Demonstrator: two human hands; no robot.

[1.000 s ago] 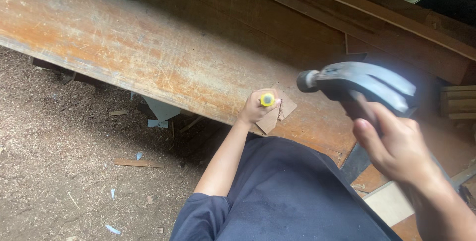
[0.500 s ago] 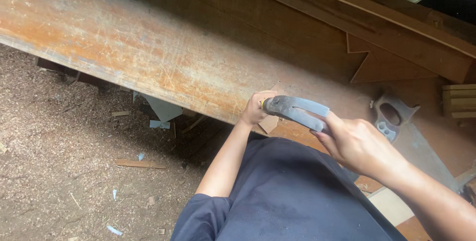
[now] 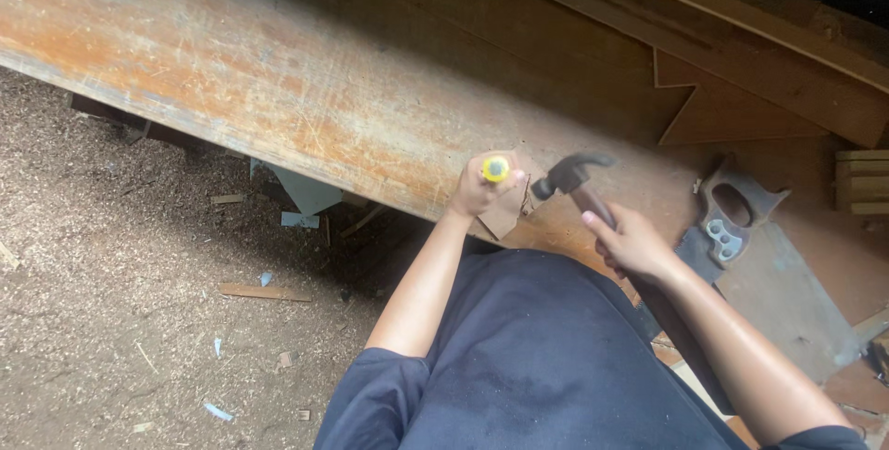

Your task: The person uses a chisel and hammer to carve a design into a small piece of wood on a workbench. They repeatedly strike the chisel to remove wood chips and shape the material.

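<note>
Navy cloth of the person's lap (image 3: 546, 357) fills the nearest ground, with both bare forearms reaching out over it; the left hand (image 3: 480, 193) is wrapped tight around a chisel (image 3: 495, 169), of which only the yellow butt shows above the fist, its blade hidden; the right hand (image 3: 632, 244) has its grip closed on the handle of a hammer (image 3: 569, 175), whose dark head hangs just beside the yellow butt, not touching it; under the left fist lies a small wooden offcut (image 3: 505, 220) on the edge of the counter (image 3: 278, 107), a long, worn, rust-toned plank; a handsaw (image 3: 732, 218) rests on the counter past the right hand; sawdust and chips cover the floor (image 3: 120, 274) on the left; more boards (image 3: 722, 33) lean beyond. By the look of it, chiselling is under way, between blows; a clean strike would call for a square hit on the butt, blade held steady.
</note>
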